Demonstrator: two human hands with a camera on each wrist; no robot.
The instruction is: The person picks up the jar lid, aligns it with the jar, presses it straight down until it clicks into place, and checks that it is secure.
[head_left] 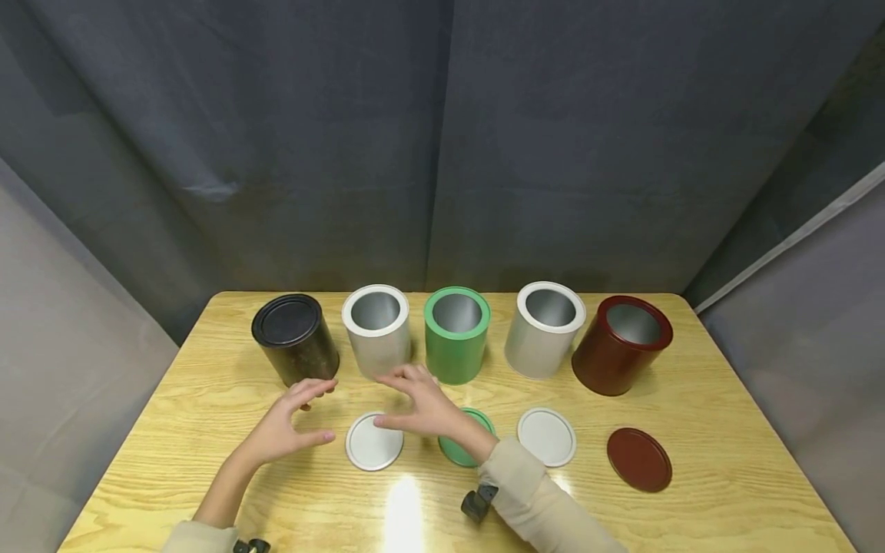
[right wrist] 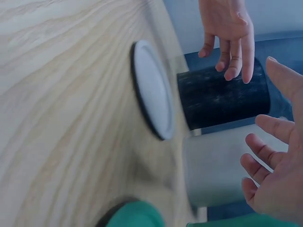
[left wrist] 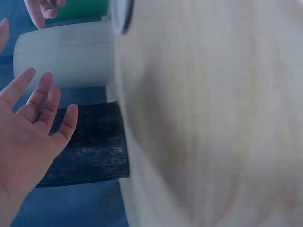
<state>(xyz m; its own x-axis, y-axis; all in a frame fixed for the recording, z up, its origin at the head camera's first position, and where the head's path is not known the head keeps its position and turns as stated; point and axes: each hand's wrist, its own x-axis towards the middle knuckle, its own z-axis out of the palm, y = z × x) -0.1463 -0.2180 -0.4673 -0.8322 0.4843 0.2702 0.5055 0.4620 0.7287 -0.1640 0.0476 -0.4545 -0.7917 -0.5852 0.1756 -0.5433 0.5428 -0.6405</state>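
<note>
We find the left hand (head_left: pixel 282 430) wide, black can (head_left: pixel 299 349) at its twelve o'clock — right hand (head_left: pixel 425 405) wide, white lid (head_left: pixel 372 447) at its eight.

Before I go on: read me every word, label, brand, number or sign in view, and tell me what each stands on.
No readable text in any view.
Lidded black cylindrical can: pale blurred marks, nothing legible.
Open white cylindrical cans, open green can, open dark red can: none visible.
Round white lids, green lid, dark red lid: none on the parts that show.
</note>
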